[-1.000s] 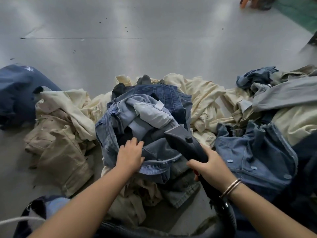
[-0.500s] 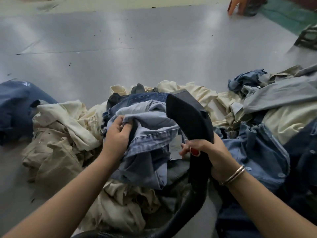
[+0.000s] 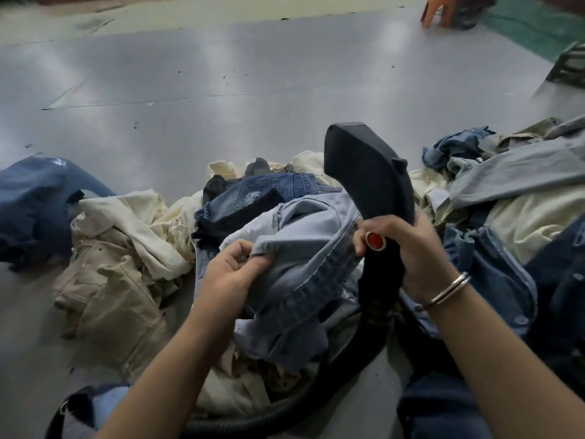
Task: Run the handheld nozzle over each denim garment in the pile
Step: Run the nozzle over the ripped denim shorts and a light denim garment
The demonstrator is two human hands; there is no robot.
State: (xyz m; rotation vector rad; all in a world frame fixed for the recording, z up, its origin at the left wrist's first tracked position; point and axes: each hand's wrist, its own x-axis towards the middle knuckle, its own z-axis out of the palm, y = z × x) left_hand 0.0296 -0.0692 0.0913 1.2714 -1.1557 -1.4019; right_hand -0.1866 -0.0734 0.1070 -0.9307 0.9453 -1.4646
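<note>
The black handheld nozzle [image 3: 368, 172] has swung up off the clothes since a second ago, its flat head now tilted above the pile. From left: the left hand [image 3: 235, 274] pinches a fold of the pale blue denim garment [image 3: 304, 248], lifted from the heap on the grey floor [image 3: 221, 90]; the right hand [image 3: 408, 245] clenches the nozzle's handle beside its red button [image 3: 375, 239]. Darker blue jeans [image 3: 262, 191] and a mid-blue denim jacket [image 3: 493, 267] lie unsorted, so most of the pile appears still to be done.

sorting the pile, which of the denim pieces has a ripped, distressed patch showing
The mid-blue denim garment at the back of the pile's middle, behind the pale blue denim piece held by the left hand; the others show no tears.
</note>
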